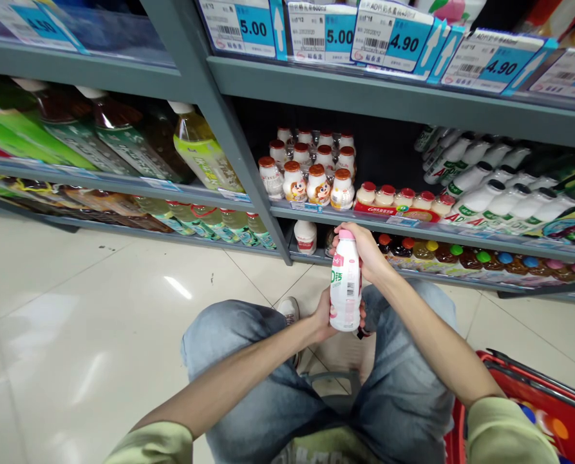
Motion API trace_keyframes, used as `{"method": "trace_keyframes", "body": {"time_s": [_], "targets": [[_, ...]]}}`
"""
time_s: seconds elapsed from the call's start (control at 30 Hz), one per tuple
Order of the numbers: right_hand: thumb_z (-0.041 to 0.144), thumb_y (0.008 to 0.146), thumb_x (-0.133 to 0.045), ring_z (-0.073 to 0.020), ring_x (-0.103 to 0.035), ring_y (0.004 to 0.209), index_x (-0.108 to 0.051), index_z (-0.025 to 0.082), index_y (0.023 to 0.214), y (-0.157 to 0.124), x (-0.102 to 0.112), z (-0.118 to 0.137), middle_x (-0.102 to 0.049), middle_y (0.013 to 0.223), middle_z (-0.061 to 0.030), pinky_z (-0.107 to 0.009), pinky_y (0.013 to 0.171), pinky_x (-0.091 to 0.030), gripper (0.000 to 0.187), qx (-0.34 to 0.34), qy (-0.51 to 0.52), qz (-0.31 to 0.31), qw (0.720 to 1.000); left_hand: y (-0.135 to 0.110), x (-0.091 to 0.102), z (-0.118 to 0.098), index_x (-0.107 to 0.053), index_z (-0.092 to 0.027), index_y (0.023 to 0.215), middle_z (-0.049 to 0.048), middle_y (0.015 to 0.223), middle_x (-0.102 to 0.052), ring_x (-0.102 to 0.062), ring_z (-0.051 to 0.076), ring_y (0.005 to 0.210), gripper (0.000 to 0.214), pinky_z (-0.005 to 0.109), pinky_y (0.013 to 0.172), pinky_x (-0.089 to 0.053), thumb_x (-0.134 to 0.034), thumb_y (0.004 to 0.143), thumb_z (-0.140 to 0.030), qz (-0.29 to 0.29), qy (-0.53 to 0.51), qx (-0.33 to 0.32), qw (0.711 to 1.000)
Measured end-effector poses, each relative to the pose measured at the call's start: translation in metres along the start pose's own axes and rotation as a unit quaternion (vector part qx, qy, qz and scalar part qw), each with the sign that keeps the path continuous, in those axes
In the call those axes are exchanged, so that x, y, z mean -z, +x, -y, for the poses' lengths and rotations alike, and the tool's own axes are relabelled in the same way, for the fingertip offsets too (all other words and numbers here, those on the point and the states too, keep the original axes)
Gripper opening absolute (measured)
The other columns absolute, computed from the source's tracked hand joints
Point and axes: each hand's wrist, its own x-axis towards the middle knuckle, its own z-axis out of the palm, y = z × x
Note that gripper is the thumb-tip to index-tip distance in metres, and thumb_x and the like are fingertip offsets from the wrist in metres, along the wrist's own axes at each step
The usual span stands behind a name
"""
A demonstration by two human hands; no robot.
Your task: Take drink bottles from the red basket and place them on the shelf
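Note:
A white milk drink bottle (346,283) with a pink cap, green lettering and a barcode stands upright between my two hands, above my knees. Low down on the bottle, my left hand (323,317) is wrapped round it from the left and behind. My right hand (364,248) grips its upper part, with fingers at the pink cap. The fingers behind the bottle are partly hidden. Straight ahead on the shelf are small orange-capped bottles (319,185), a red-banded pack of small drinks (397,201) and white bottles with black caps (485,193) lying tilted.
A red shopping basket (533,412) with a black handle is at my right. On the bottom shelf stand a white jug (305,237) and bottles with coloured caps (468,256). Large bottled drinks (118,132) fill the left shelf. Price tags (398,38) line the upper shelf edge.

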Motion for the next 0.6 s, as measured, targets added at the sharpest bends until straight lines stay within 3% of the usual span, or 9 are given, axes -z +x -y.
{"method": "trace_keyframes", "body": {"time_s": [0.37,0.6], "targets": [[0.039,0.073,-0.066,-0.0154,-0.059,0.046,-0.062,0.019,0.084,-0.0025,-0.0018,0.0028,-0.062,0.060,0.0017,-0.024,0.039,-0.046,0.023,-0.006,-0.008,-0.002,1.000,-0.0001,0.0014,-0.0004,-0.069,-0.010,0.108,0.0158,0.086,-0.074,-0.069,0.030,0.076,0.057,0.039,0.076,-0.049,-0.056,0.076,-0.056,0.031,-0.019,0.008,0.999],[0.041,0.070,-0.069,-0.0152,-0.059,0.046,-0.061,0.019,0.084,-0.0027,-0.0015,0.0032,-0.060,0.058,0.0023,-0.024,0.039,-0.046,0.027,-0.009,-0.006,-0.010,1.000,0.0003,0.0056,-0.0009,-0.070,-0.009,0.107,0.0145,0.083,-0.074,-0.068,0.026,0.070,0.060,0.036,0.073,-0.047,-0.054,0.075,-0.057,0.049,0.005,0.023,0.999]]}}
